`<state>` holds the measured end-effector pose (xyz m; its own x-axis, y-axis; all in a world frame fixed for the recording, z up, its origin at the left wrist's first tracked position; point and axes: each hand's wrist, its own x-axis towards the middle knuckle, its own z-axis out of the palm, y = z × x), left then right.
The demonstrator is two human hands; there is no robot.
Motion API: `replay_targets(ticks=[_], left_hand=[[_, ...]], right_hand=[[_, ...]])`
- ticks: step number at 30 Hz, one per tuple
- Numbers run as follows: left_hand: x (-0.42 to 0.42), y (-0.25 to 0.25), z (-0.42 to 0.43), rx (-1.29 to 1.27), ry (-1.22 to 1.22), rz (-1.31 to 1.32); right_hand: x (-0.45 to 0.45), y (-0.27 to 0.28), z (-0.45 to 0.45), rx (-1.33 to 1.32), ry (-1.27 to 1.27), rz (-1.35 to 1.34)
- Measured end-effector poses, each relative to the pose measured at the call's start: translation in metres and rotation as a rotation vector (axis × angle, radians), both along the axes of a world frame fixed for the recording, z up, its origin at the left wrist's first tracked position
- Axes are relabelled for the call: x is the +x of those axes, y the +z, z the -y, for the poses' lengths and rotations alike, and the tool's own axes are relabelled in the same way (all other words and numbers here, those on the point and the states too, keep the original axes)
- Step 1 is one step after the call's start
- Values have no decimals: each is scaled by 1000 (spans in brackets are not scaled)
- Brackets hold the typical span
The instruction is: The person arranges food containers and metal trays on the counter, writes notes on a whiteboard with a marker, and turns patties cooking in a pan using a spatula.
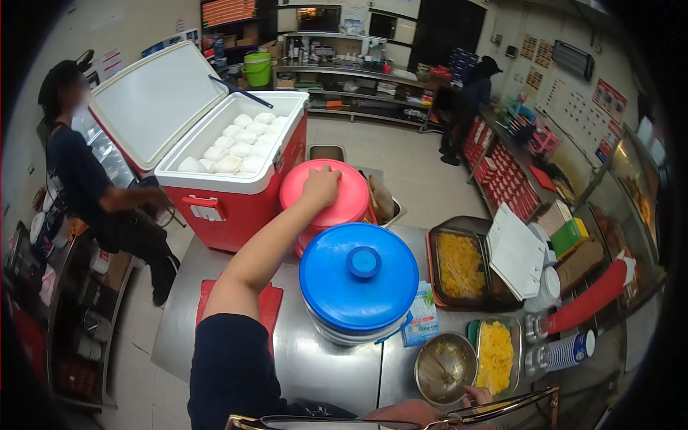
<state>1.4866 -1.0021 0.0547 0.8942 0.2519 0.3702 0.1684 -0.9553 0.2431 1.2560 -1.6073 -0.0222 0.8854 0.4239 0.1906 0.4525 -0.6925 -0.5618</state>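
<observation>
Fingers curl over pink lid; grip unclear.

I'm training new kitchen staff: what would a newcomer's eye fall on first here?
Probably the broad blue lid, near the middle of the view. Just beyond it, the left hand rests on a pink lid. Beside that, on the left, the open red cooler shows rows of white bundles.

cooler left of rear bucket | bowl left of tray
</observation>
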Motion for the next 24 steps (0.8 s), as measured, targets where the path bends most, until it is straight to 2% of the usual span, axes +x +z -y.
replay_targets(ticks=[3,5,7,8,9,10,12,13,14,15,17,19,20,21,22,24], left_hand=[[14,-8,-11,-17,22,-46],[18,-12,-12,80,-47,-52],[35,-22,-32,109,-163,-174],[8,7,-13,52,-192,-102],[4,13,-13,72,-207,-131],[11,4,-24,147,-206,-89],[21,4,-41,227,-297,-41],[19,5,-47,367,-340,286],[-18,46,-15,184,-519,415],[-48,71,4,7,-519,451],[-101,100,30,-73,-475,653],[-169,134,76,-120,-453,840],[-184,127,71,-111,-399,994],[-203,121,87,-451,-356,1080],[-216,111,117,-515,-343,1135],[-230,79,197,-441,-416,1136]], right_hand=[[-46,21,-17,78,-150,-73],[-76,32,-28,106,-234,-45],[-110,44,-42,121,-342,-84],[-125,55,-48,106,-407,-143],[-139,53,-42,25,-393,-253],[-153,40,-32,-45,-381,-366],[-183,-1,-17,-18,-566,-666],[-201,-42,-5,180,-545,-695],[-224,-91,6,370,-496,-703],[-262,-143,11,403,-551,-685],[-321,-224,24,-20,-487,-379],[-340,-231,41,367,-755,-871],[-346,-232,56,474,-842,-966],[-352,-234,74,552,-897,-1011],[-357,-235,94,607,-936,-1035],[-368,-238,136,680,-977,-1053]])
